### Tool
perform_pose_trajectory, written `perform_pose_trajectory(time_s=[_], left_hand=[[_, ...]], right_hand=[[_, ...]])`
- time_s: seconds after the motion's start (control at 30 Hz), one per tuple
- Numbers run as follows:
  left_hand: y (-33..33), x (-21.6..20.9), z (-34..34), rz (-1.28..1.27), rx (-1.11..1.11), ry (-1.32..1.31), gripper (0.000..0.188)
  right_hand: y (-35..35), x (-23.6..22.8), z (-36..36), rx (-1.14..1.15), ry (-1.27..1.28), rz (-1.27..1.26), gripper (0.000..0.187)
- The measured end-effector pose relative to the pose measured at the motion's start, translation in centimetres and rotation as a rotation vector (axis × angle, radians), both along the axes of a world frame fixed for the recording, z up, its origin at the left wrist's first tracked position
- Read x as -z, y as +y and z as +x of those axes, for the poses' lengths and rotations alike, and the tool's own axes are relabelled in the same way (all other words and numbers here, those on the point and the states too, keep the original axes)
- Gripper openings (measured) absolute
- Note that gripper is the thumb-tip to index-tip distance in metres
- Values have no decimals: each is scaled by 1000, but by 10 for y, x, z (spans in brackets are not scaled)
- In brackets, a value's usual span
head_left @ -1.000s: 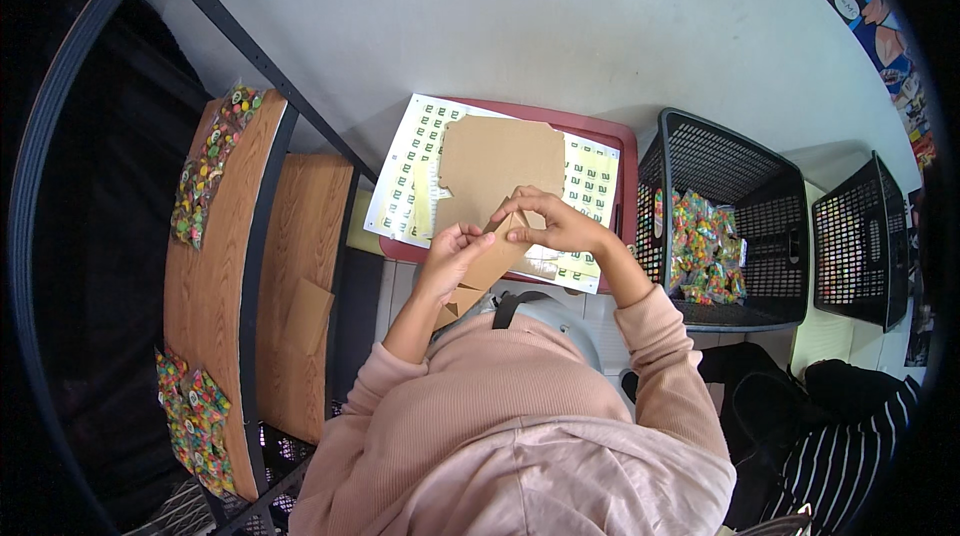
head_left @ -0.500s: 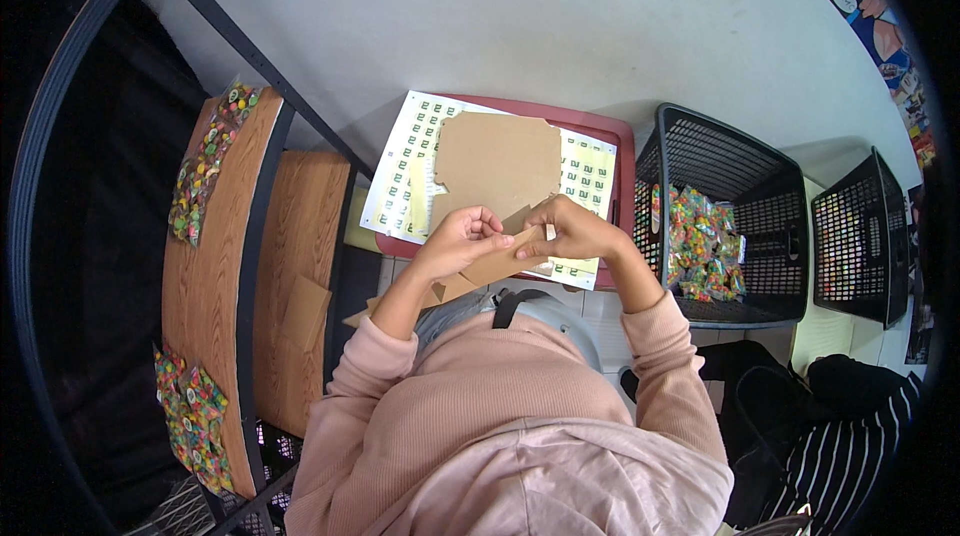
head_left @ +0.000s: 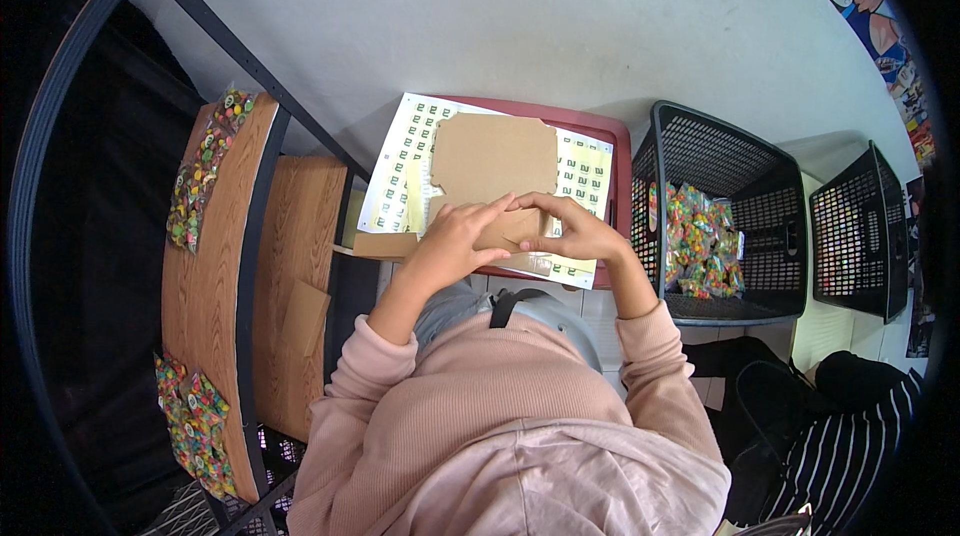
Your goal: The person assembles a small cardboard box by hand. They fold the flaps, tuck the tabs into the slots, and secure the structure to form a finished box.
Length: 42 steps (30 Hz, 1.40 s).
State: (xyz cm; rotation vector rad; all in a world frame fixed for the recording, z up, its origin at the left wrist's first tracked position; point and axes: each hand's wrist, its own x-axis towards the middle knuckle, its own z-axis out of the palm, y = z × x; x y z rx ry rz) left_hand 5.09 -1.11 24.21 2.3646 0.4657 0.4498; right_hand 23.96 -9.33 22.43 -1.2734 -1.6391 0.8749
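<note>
A notched brown cardboard panel (head_left: 495, 156) lies flat on the printed white sheets (head_left: 395, 181). At its near side is a partly folded cardboard box (head_left: 515, 229), its walls between my two hands; whether panel and walls are one piece is hidden. My left hand (head_left: 455, 241) lies over the left part, fingers stretched toward the middle and thumb on the near side. My right hand (head_left: 575, 231) curves around the right part, thumb and forefinger spread across the fold. The fingertips of both hands nearly meet. A cardboard flap (head_left: 385, 246) sticks out left of my left hand.
A red tabletop (head_left: 621, 166) carries the sheets. On the right stand a black crate (head_left: 730, 146) holding bags of colourful candy (head_left: 705, 246) and another black crate (head_left: 860, 231). On the left, wooden shelves (head_left: 215, 296) hold more candy bags (head_left: 195, 426). A person in striped clothing (head_left: 840, 446) is at lower right.
The cardboard strip that was tilted up between my fingers is now lower, against the sheets. My left hand has flattened over it, and its left end has swung up and away from me.
</note>
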Motion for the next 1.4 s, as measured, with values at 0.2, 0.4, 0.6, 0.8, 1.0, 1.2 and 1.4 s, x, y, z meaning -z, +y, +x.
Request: perform_pose_trajectory(time_s=[0.2, 0.4, 0.6, 0.8, 1.0, 1.2, 1.4], left_hand=[[-3, 1, 1, 61, 30, 67, 81], [-4, 2, 4, 66, 37, 139, 82], [-5, -17, 1, 454, -231, 30, 99], [10, -30, -20, 408, -394, -222, 104], [22, -43, -28, 234, -216, -106, 37], [6, -44, -20, 263, -302, -152, 18], [-4, -40, -11, 336, -185, -136, 10]], right_hand=[[-3, -9, -2, 82, 94, -291, 52], [-6, -6, -7, 158, 129, -200, 41], [-12, -27, -9, 296, -79, 13, 24], [-22, -59, -1, 271, -71, 134, 23], [-22, -49, 6, 288, 146, 70, 23], [-25, -45, 0, 208, 65, -130, 19], [-23, -46, -21, 231, 60, -203, 16]])
